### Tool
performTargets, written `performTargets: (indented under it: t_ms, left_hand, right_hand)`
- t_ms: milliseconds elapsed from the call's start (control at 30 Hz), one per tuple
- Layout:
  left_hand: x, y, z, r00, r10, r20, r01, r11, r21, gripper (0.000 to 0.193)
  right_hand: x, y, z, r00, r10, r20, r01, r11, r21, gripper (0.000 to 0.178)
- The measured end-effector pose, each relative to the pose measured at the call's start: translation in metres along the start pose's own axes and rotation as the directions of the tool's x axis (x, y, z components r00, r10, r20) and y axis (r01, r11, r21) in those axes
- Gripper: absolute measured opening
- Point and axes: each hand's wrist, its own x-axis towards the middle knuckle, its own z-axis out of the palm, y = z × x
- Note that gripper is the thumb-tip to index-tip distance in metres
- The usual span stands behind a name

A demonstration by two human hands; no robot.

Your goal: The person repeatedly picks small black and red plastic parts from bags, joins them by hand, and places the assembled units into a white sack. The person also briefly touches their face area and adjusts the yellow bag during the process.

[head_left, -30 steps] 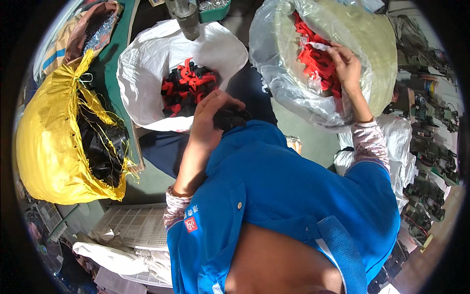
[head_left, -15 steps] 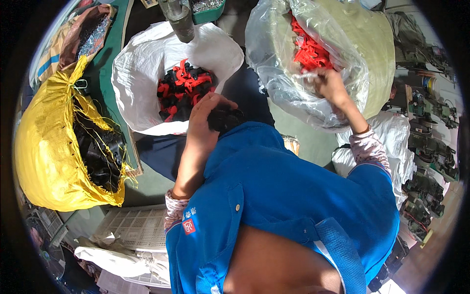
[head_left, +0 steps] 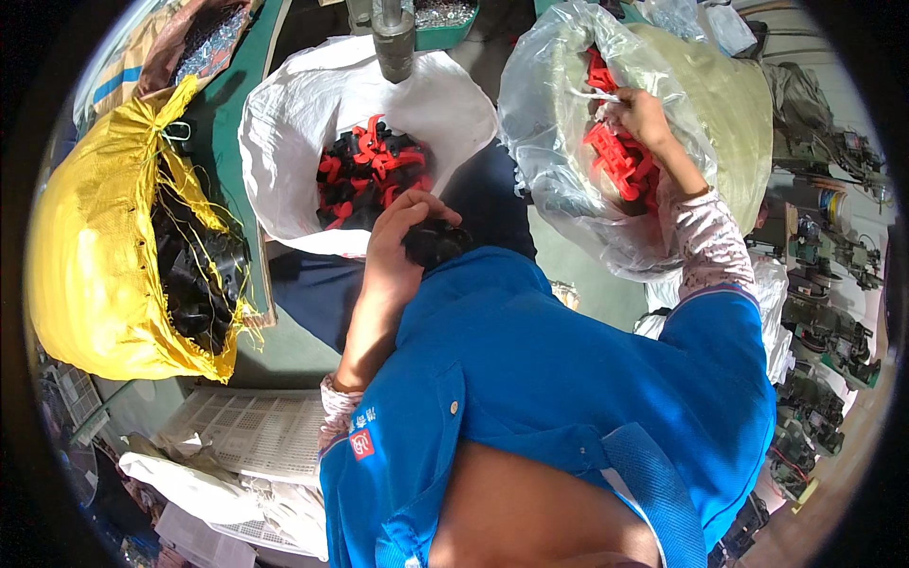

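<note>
My left hand is curled around several black plastic parts, close to the front of my blue shirt. Just beyond it stands a white woven sack with red-and-black assembled plastic pieces inside. At the right, my right hand is closed on a twisted whitish bit of plastic, which looks like the edge of the clear plastic bag. Loose red plastic parts lie in that bag below and beside the hand. My right fingertips are partly hidden.
A yellow woven sack of black parts leans at the left. A metal machine post overhangs the white sack. Behind it sits a green tray of small metal pieces. White plastic crates are at lower left.
My right hand has moved away from me, up the bag's opening, drawing the whitish plastic with it and uncovering more red parts. My left hand stays around the black parts. The view has shifted slightly.
</note>
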Motion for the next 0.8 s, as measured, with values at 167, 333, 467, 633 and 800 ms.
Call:
performTargets:
  t_ms: [167, 333, 467, 633, 800]
  left_hand:
    - [0.008, -0.002, 0.006, 0.991, -0.082, 0.104, 0.079, 0.996, 0.030, 0.030]
    - [0.011, -0.003, 0.015, 0.972, -0.118, 0.206, 0.113, 0.993, 0.033, 0.034]
    - [0.009, -0.004, 0.017, 0.984, -0.018, 0.178, 0.008, 0.998, 0.055, 0.033]
    - [0.026, 0.006, 0.044, 0.991, -0.052, 0.125, 0.026, 0.979, 0.202, 0.042]
    - [0.053, -0.004, 0.050, 0.999, 0.040, 0.028, -0.043, 0.991, 0.127, 0.040]
  right_hand:
    - [0.005, 0.020, -0.002, 1.000, 0.027, -0.007, -0.023, 0.943, 0.331, 0.013]
    - [-0.010, 0.000, -0.014, 0.987, 0.144, -0.072, -0.056, 0.724, 0.687, 0.017]
    - [-0.016, -0.017, -0.020, 0.988, 0.157, 0.003, -0.078, 0.474, 0.877, 0.015]
    - [-0.041, -0.080, 0.000, 0.987, -0.063, 0.145, -0.114, 0.359, 0.926, 0.013]
    - [-0.066, -0.168, 0.038, 0.934, -0.336, 0.121, 0.212, 0.795, 0.569, 0.014]
